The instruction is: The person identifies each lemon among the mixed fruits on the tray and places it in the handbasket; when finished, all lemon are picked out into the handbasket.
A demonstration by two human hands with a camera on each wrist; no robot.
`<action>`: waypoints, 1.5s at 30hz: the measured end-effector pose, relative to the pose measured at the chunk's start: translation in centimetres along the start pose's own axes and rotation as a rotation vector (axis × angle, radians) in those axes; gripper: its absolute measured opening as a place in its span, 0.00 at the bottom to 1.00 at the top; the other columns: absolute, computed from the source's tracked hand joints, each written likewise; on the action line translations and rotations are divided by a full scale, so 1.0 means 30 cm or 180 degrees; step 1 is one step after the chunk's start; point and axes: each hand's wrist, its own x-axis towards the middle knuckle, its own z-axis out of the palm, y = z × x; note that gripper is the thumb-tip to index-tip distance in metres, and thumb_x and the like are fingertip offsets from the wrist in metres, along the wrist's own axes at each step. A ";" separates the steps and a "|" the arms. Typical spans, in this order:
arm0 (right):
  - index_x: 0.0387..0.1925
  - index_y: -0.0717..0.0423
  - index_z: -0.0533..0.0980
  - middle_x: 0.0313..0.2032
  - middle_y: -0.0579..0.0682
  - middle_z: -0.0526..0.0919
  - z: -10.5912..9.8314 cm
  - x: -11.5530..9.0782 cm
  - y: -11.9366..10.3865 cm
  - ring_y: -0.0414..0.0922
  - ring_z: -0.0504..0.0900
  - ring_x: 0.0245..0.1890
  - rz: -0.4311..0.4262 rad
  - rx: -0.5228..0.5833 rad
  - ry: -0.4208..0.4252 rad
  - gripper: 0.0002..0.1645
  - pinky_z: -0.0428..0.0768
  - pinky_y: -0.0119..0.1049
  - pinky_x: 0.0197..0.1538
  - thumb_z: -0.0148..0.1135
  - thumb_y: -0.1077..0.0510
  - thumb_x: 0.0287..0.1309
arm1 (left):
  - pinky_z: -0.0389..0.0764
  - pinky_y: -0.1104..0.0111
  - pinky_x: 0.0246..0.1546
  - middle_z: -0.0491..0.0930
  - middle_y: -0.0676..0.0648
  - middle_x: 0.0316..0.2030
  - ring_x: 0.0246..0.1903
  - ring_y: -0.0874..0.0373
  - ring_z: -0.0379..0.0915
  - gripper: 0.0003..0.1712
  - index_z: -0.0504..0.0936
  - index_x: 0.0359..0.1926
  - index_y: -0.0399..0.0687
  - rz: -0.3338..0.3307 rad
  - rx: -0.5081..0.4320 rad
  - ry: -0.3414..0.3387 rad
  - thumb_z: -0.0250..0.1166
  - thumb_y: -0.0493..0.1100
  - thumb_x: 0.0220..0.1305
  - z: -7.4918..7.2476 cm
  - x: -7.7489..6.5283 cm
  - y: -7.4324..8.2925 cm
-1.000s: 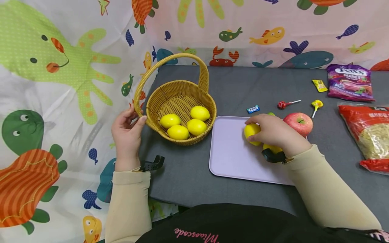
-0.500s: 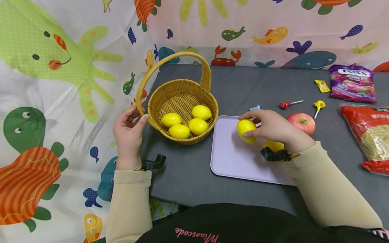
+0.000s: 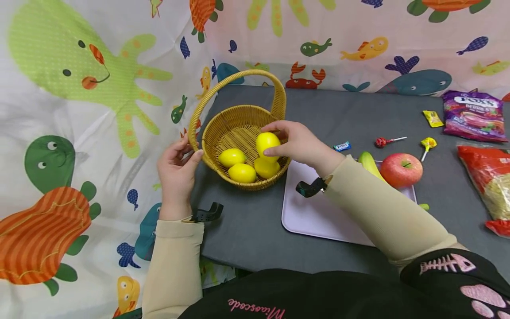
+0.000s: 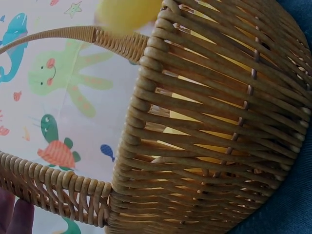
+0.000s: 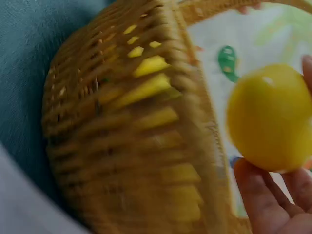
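Note:
In the head view my right hand (image 3: 300, 144) pinches a yellow lemon (image 3: 268, 142) between thumb and fingers, over the right side of a round wicker basket (image 3: 225, 122). The right wrist view has this lemon (image 5: 270, 119) above the rim, fingertips around it. Inside the basket lie more lemons, one at the left (image 3: 233, 157), one at the front (image 3: 242, 173) and one partly covered by the held lemon (image 3: 267, 168). My left hand (image 3: 177, 170) holds the foot of the tall arched handle (image 3: 229, 82) at the basket's left side.
Right of the basket lies a lilac tray (image 3: 304, 212), partly under my right sleeve, with a red apple (image 3: 400, 170) and a greenish-yellow fruit (image 3: 369, 165). Behind it are a blue-wrapped candy (image 3: 341, 146) and lollipops (image 3: 381, 142). A purple candy bag (image 3: 474, 116) and red bag (image 3: 488, 186) lie far right.
My right hand has lifted the lemon off the tray and carried it left to over the basket. The left hand keeps its hold on the handle. The view has shifted slightly.

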 end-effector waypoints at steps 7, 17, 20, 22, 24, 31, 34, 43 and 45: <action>0.61 0.36 0.77 0.57 0.41 0.76 0.103 0.142 -0.004 0.47 0.74 0.54 -0.0085 -0.0192 0.0030 0.33 0.80 0.43 0.54 0.78 0.46 0.53 | 0.84 0.65 0.51 0.85 0.49 0.47 0.44 0.52 0.81 0.22 0.84 0.53 0.36 -0.0050 0.0045 0.0006 0.74 0.28 0.57 -0.010 -0.004 -0.008; 0.64 0.46 0.77 0.59 0.46 0.77 0.173 0.199 -0.002 0.46 0.72 0.56 -0.0630 -0.1181 -0.0055 0.34 0.71 0.43 0.63 0.75 0.45 0.56 | 0.84 0.64 0.52 0.85 0.51 0.49 0.45 0.53 0.81 0.24 0.83 0.56 0.37 -0.0089 0.0078 -0.0024 0.73 0.28 0.57 -0.006 0.000 -0.004; 0.65 0.48 0.76 0.60 0.48 0.77 0.192 0.208 -0.004 0.47 0.72 0.57 -0.0651 -0.1464 -0.0111 0.35 0.70 0.43 0.64 0.74 0.45 0.57 | 0.84 0.63 0.53 0.85 0.51 0.48 0.44 0.53 0.81 0.24 0.83 0.56 0.36 -0.0075 0.0085 -0.0022 0.73 0.28 0.57 -0.002 0.000 -0.003; 0.65 0.49 0.76 0.60 0.50 0.77 0.203 0.212 -0.005 0.48 0.73 0.58 -0.0616 -0.1653 -0.0178 0.35 0.71 0.43 0.65 0.73 0.45 0.58 | 0.84 0.63 0.52 0.85 0.51 0.48 0.44 0.53 0.81 0.24 0.83 0.56 0.36 -0.0066 0.0084 -0.0029 0.73 0.28 0.57 0.001 0.000 -0.002; 0.66 0.49 0.75 0.61 0.50 0.77 0.211 0.215 -0.002 0.48 0.73 0.60 -0.0556 -0.1783 -0.0253 0.34 0.70 0.43 0.66 0.71 0.45 0.60 | 0.84 0.64 0.52 0.85 0.52 0.48 0.44 0.54 0.81 0.24 0.83 0.56 0.35 -0.0067 0.0077 -0.0034 0.73 0.28 0.57 0.002 0.000 -0.002; 0.68 0.49 0.74 0.65 0.50 0.76 0.209 0.201 0.002 0.50 0.70 0.67 -0.0457 -0.1735 -0.0343 0.34 0.66 0.44 0.71 0.69 0.46 0.63 | 0.84 0.62 0.52 0.85 0.51 0.50 0.45 0.54 0.81 0.23 0.83 0.56 0.36 -0.0091 0.0122 -0.0008 0.73 0.29 0.58 0.000 -0.005 0.000; 0.69 0.49 0.73 0.66 0.50 0.75 0.189 0.174 -0.007 0.49 0.69 0.68 -0.0450 -0.1624 -0.0291 0.36 0.65 0.45 0.73 0.69 0.45 0.62 | 0.84 0.60 0.53 0.85 0.50 0.51 0.45 0.53 0.81 0.23 0.83 0.56 0.36 -0.0063 0.0140 -0.0020 0.73 0.29 0.58 0.001 -0.005 -0.001; 0.67 0.43 0.73 0.63 0.44 0.76 0.057 0.004 -0.044 0.47 0.77 0.59 -0.0394 -0.0959 0.0158 0.33 0.77 0.47 0.60 0.70 0.45 0.62 | 0.83 0.69 0.51 0.84 0.49 0.52 0.46 0.54 0.80 0.22 0.84 0.55 0.38 -0.0066 0.0045 -0.0016 0.73 0.30 0.58 0.006 -0.007 -0.008; 0.66 0.42 0.75 0.62 0.44 0.77 0.023 -0.046 -0.045 0.47 0.76 0.58 -0.0394 -0.0806 0.0266 0.31 0.78 0.47 0.59 0.70 0.46 0.62 | 0.83 0.69 0.52 0.84 0.50 0.51 0.46 0.54 0.81 0.22 0.84 0.55 0.38 -0.0080 0.0014 0.0011 0.73 0.30 0.58 0.000 -0.010 -0.010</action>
